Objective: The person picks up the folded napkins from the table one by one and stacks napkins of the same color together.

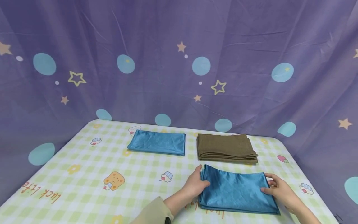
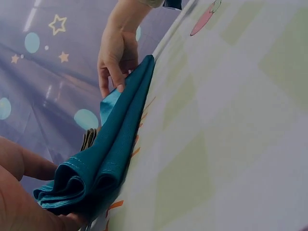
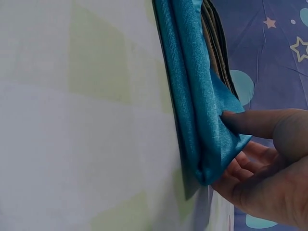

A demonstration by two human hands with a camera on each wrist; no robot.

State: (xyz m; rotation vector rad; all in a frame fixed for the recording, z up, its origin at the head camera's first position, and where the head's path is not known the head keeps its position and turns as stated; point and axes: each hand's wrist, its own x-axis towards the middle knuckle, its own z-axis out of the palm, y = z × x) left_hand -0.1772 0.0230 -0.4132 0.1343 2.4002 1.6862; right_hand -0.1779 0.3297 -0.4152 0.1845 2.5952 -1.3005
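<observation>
A folded shiny blue cloth (image 1: 237, 189) lies near the front right of the table, its layers stacked. My left hand (image 1: 193, 184) grips its left end, thumb on top; in the left wrist view the rolled layer edges (image 2: 79, 180) show between thumb and fingers. At the opposite end my right hand (image 1: 281, 190) pinches the cloth's edge. Seen from the right wrist, the thumb presses the upper face (image 3: 226, 115) and the other fingers reach around and beneath the end, which is slightly pulled up at that corner.
Behind the held cloth lies a folded brown cloth (image 1: 225, 146), close to its back edge. A second folded blue cloth (image 1: 158, 142) is at the back, left of the brown one. A checked tablecloth (image 1: 84, 186) covers the table; a purple curtain (image 1: 167, 31) hangs behind.
</observation>
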